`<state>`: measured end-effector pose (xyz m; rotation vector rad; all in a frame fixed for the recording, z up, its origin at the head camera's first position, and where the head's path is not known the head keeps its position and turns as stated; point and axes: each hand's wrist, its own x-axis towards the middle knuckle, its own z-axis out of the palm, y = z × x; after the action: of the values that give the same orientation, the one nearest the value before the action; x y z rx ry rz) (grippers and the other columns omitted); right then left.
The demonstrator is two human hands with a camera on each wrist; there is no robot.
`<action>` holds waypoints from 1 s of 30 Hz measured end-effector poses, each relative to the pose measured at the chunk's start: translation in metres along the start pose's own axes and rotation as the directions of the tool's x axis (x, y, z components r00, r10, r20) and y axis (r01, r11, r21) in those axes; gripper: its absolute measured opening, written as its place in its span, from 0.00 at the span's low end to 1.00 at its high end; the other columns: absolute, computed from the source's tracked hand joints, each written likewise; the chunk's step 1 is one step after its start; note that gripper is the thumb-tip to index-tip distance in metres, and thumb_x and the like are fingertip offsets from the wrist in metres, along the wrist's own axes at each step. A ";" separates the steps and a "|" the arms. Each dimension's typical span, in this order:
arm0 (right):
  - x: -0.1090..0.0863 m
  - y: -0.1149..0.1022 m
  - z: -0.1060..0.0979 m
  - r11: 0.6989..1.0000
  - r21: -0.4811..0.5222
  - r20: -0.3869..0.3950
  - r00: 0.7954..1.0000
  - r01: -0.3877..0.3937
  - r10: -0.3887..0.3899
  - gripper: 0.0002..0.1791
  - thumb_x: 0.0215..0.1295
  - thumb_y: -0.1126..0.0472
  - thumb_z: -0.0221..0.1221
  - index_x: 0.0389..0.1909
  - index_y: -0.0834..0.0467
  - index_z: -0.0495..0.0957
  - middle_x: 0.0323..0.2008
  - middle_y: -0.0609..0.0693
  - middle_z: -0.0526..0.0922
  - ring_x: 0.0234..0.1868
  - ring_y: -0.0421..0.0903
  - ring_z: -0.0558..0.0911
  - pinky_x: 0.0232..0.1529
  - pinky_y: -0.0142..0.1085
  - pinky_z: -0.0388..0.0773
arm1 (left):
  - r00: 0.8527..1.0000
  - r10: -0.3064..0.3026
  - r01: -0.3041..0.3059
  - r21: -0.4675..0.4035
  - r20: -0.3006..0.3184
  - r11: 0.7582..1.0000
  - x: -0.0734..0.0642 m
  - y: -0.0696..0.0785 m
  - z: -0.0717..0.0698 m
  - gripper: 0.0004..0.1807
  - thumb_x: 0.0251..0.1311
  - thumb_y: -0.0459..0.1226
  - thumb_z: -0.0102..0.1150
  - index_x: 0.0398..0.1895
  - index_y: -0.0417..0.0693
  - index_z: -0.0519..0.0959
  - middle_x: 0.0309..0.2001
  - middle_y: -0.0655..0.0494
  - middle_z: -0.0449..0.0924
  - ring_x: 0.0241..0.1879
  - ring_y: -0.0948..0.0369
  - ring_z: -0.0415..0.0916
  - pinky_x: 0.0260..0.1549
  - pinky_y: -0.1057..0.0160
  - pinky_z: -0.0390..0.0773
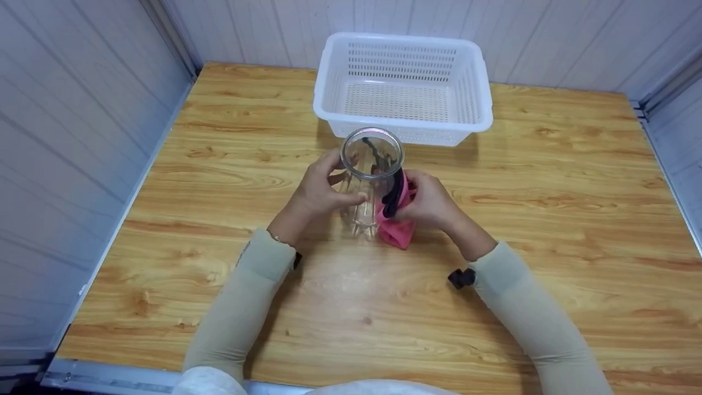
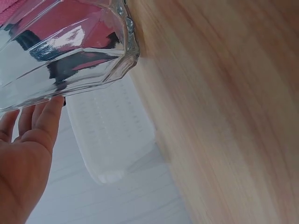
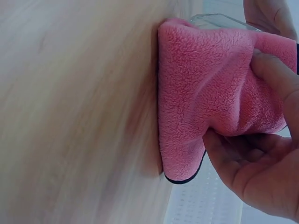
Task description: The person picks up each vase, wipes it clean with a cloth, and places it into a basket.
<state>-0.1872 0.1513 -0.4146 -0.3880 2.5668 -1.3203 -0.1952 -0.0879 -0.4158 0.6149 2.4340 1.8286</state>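
A clear glass jar [image 1: 364, 216] with a round rim and faceted sides stands upright at the middle of the table. My left hand [image 1: 323, 186] grips its left side, thumb across the front and fingers behind. On the right, my right hand [image 1: 430, 203] holds a pink cloth [image 1: 397, 233] with dark edging against the jar's side. The right wrist view shows the fluffy cloth [image 3: 201, 88] bunched between thumb and fingers, its lower edge at the tabletop. Through the glass [image 2: 79, 51] in the left wrist view, pink and dark parts of the cloth show.
A white plastic basket [image 1: 403, 123] with slotted walls stands behind the jar, near the back wall. Wood-patterned tabletop [image 1: 219, 192] surrounds the hands. Pale panel walls [image 1: 98, 137] border the table at the left, back and right.
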 end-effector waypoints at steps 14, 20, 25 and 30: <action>-0.003 -0.004 -0.008 0.995 0.020 -0.097 0.991 0.098 -0.096 0.29 0.37 0.63 0.77 0.45 0.61 0.79 0.39 0.52 0.78 0.38 0.45 0.77 0.38 0.32 0.78 | 1.000 -0.012 0.012 0.112 0.001 0.994 -0.003 0.008 -0.004 0.45 0.38 0.39 0.79 0.65 0.52 0.69 0.53 0.51 0.74 0.54 0.57 0.75 0.55 0.66 0.79; -0.002 -0.020 -0.018 0.978 0.106 -0.184 0.970 0.181 -0.159 0.19 0.40 0.65 0.76 0.34 0.63 0.79 0.29 0.43 0.75 0.32 0.40 0.74 0.32 0.27 0.75 | 1.000 -0.004 0.003 0.084 0.011 0.996 -0.002 0.009 -0.005 0.44 0.41 0.35 0.77 0.65 0.47 0.67 0.52 0.49 0.80 0.53 0.56 0.78 0.55 0.62 0.80; -0.007 -0.041 -0.024 0.955 0.194 -0.235 0.956 0.226 -0.178 0.12 0.43 0.73 0.71 0.26 0.61 0.77 0.21 0.37 0.75 0.27 0.36 0.72 0.31 0.27 0.72 | 0.999 -0.005 0.001 0.110 0.033 0.994 -0.001 0.011 -0.006 0.40 0.44 0.36 0.75 0.64 0.47 0.68 0.54 0.49 0.80 0.55 0.57 0.77 0.56 0.60 0.80; -0.003 -0.033 -0.023 0.945 0.241 -0.248 0.956 0.220 -0.159 0.14 0.44 0.74 0.70 0.23 0.55 0.76 0.20 0.36 0.78 0.27 0.35 0.74 0.31 0.27 0.75 | 1.000 -0.009 0.007 0.088 0.028 0.996 -0.001 0.010 -0.005 0.36 0.44 0.34 0.75 0.60 0.47 0.70 0.53 0.50 0.81 0.55 0.57 0.77 0.56 0.60 0.80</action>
<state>-0.1873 0.1510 -0.3740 -0.4681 2.5266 -1.8528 -0.1923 -0.0910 -0.4048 0.6308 2.5060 1.7063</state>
